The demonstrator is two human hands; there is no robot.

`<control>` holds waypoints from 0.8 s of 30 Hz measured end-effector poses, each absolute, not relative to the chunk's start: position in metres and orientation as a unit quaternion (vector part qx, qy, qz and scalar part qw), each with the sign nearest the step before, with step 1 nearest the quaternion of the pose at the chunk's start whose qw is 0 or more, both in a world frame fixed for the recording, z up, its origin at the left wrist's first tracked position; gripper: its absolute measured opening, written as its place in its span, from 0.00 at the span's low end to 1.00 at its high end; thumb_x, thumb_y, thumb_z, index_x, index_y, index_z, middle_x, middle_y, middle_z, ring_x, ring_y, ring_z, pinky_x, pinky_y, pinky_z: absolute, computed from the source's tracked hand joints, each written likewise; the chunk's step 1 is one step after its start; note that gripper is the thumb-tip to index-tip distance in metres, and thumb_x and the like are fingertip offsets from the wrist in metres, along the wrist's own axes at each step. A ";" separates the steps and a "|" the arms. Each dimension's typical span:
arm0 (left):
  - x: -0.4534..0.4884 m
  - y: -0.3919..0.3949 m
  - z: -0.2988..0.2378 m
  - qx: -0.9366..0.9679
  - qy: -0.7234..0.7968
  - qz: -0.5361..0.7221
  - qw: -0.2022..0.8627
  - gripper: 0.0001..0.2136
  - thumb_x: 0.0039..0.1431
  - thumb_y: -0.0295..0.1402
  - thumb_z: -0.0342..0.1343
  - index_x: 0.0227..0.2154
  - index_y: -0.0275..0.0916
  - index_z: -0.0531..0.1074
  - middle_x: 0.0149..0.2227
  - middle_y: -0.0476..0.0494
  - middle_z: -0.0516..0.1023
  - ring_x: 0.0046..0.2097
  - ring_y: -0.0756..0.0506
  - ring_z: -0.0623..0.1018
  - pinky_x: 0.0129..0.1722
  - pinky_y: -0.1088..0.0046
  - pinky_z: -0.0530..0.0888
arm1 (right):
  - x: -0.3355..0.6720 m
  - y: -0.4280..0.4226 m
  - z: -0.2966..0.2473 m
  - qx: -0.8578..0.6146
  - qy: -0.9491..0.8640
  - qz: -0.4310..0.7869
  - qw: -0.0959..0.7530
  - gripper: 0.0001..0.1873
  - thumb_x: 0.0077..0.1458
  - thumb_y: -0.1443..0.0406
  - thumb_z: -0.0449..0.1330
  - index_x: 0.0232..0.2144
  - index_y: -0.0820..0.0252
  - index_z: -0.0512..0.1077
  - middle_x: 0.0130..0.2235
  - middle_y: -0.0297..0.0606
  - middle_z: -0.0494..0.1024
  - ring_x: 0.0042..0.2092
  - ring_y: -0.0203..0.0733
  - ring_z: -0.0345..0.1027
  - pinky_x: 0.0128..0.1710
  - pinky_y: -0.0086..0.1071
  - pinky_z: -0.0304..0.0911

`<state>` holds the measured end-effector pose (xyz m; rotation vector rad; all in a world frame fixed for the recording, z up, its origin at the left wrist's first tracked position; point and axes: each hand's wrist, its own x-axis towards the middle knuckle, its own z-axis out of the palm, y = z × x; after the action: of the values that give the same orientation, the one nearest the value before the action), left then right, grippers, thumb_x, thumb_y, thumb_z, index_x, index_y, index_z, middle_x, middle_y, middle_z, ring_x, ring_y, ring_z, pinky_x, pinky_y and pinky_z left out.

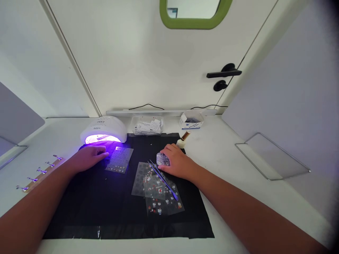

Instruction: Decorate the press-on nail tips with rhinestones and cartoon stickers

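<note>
My right hand grips a small clear compartment case of rhinestones, fingers and thumb at its right side. Just below it, blue tweezers lie slanted over overlapping nail sticker sheets with small cartoon prints. My left hand rests on the black mat in front of the lit nail lamp. Its thumb and index finger are apart, with nothing visible between them; the other fingers are mostly hidden. Beside that hand lies a translucent sticker sheet under purple light.
A polish bottle with a gold cap stands behind my right hand. At the back are a clear tray of packets and an open box of alcohol pads. A nail tip stand is left of my left forearm.
</note>
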<state>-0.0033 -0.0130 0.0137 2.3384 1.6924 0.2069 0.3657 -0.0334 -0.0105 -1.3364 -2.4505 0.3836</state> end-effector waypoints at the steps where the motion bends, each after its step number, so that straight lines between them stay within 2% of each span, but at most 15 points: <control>1: -0.003 -0.013 0.013 0.802 0.581 0.067 0.119 0.21 0.59 0.53 0.47 0.29 0.41 0.75 0.30 0.48 0.79 0.32 0.45 0.75 0.36 0.69 0.70 | 0.366 -0.033 -0.010 -0.467 -0.861 0.129 0.158 0.25 0.49 0.57 0.67 0.46 0.65 0.73 0.45 0.45 0.72 0.48 0.50 0.63 0.52 0.45 0.63; 7: 0.009 -0.019 0.022 0.808 0.581 0.073 0.068 0.21 0.60 0.50 0.43 0.27 0.39 0.71 0.25 0.46 0.73 0.28 0.45 0.71 0.30 0.69 0.65 | 0.370 -0.033 -0.007 -0.465 -0.869 0.094 0.138 0.29 0.49 0.49 0.66 0.49 0.59 0.74 0.43 0.44 0.73 0.46 0.51 0.63 0.49 0.45 0.61; 12: 0.044 -0.025 0.050 0.847 0.520 0.087 0.058 0.17 0.59 0.48 0.48 0.35 0.41 0.74 0.30 0.47 0.76 0.32 0.45 0.72 0.32 0.71 0.65 | 0.370 -0.033 -0.009 -0.467 -0.870 0.085 0.136 0.30 0.50 0.47 0.65 0.51 0.58 0.73 0.45 0.44 0.72 0.46 0.50 0.64 0.48 0.42 0.62; 16: 0.091 -0.023 0.063 0.868 0.479 0.112 0.074 0.15 0.61 0.45 0.48 0.40 0.41 0.72 0.30 0.49 0.74 0.30 0.48 0.72 0.31 0.72 0.66 | 0.369 -0.031 -0.012 -0.472 -0.865 0.086 0.145 0.36 0.49 0.46 0.65 0.54 0.63 0.69 0.46 0.46 0.71 0.49 0.51 0.64 0.52 0.42 0.61; 20: 0.144 -0.011 0.049 0.881 0.443 0.147 0.080 0.15 0.62 0.41 0.48 0.47 0.40 0.69 0.36 0.47 0.74 0.35 0.47 0.74 0.35 0.71 0.69 | 0.371 -0.032 -0.009 -0.470 -0.866 0.081 0.147 0.31 0.55 0.50 0.61 0.52 0.66 0.70 0.46 0.47 0.71 0.49 0.51 0.64 0.52 0.42 0.61; 22: 0.164 -0.006 0.033 0.890 0.426 0.137 0.086 0.13 0.61 0.40 0.50 0.45 0.40 0.70 0.38 0.47 0.74 0.35 0.47 0.74 0.34 0.70 0.69 | 0.374 -0.033 -0.005 -0.463 -0.873 0.075 0.137 0.26 0.56 0.51 0.60 0.48 0.66 0.73 0.45 0.47 0.71 0.48 0.51 0.64 0.52 0.43 0.60; 24: 0.176 -0.003 0.017 0.899 0.406 0.133 0.091 0.12 0.62 0.38 0.50 0.44 0.39 0.70 0.39 0.45 0.74 0.39 0.46 0.74 0.38 0.69 0.70 | 0.377 -0.034 -0.003 -0.456 -0.879 0.069 0.125 0.25 0.55 0.50 0.60 0.46 0.65 0.74 0.45 0.47 0.71 0.47 0.52 0.62 0.52 0.45 0.59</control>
<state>0.1761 -0.0026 0.0166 2.6723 1.2070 0.3953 0.3766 -0.0340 -0.0026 -1.3281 -2.5598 0.2013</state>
